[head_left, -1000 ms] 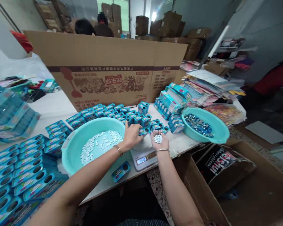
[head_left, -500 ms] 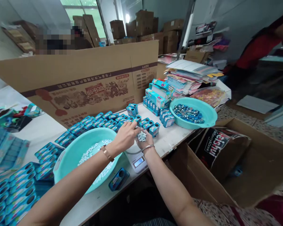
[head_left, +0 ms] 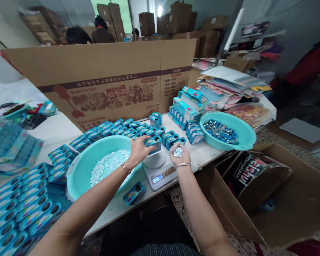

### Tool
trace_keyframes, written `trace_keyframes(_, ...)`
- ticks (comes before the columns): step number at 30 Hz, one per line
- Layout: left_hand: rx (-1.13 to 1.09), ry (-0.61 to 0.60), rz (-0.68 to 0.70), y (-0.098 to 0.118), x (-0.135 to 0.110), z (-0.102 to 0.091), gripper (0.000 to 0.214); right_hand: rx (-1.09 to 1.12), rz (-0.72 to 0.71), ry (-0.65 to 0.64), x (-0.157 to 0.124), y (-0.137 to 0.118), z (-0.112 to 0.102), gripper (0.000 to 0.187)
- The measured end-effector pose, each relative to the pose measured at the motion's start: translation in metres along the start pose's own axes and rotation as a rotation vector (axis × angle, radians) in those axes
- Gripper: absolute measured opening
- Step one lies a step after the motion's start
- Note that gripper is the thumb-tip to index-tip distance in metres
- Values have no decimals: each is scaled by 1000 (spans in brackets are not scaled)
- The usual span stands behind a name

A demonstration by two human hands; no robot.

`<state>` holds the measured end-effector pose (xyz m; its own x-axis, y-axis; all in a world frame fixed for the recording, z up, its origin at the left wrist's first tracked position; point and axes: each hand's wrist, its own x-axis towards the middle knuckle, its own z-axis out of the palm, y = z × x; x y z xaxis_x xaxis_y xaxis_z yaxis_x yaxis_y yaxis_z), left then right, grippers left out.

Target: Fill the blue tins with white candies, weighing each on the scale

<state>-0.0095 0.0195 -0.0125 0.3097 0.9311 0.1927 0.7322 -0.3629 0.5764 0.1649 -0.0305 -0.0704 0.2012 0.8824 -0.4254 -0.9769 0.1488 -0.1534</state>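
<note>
My left hand grips a small blue tin just above the white scale. Palm up beside the scale, my right hand is cupped around a small heap of white tablets. The turquoise basin to the left holds many more white tablets. Rows of blue tins lie behind both hands. One open blue tin lies at the table's front edge.
A second turquoise basin with shiny round lids stands at the right. A big flattened carton walls off the back. More tins cover the left. An open cardboard box sits on the floor. People are behind the carton.
My left hand has lifted a blue tin from the row and drawn it back over the scale. The right hand still cups the tablets. The scale platform is now bare.
</note>
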Motion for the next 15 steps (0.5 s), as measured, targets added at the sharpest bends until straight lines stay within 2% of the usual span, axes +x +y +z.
trace_keyframes(2,41,-8,-46,-6,-5,11,34,-55,30,-83,-2,-11,-6,16)
trace_keyframes(4,78,-48,-52,-9,-10,19,36,-84,57,-111,-3,-20,-10,17)
trace_keyframes(5,97,-80,-50,-10,-12,21,43,-91,66,-113,-3,-23,-12,17)
trace_keyframes(7,130,-115,-44,-10,-15,18,73,-113,67,-132,-4,-29,-14,16)
trace_keyframes(9,142,-69,-28,-9,-16,8,106,-150,52,-176,-4,-33,-16,13)
trace_keyframes(10,137,-17,-17,-9,-17,1,115,-167,43,-199,-4,-34,-16,11)
trace_keyframes(13,97,126,2,-15,-19,-23,115,-193,28,-240,-4,-35,-15,9)
trace_keyframes(15,69,150,-11,-23,-22,-35,110,-208,30,-262,-4,-35,-11,8)
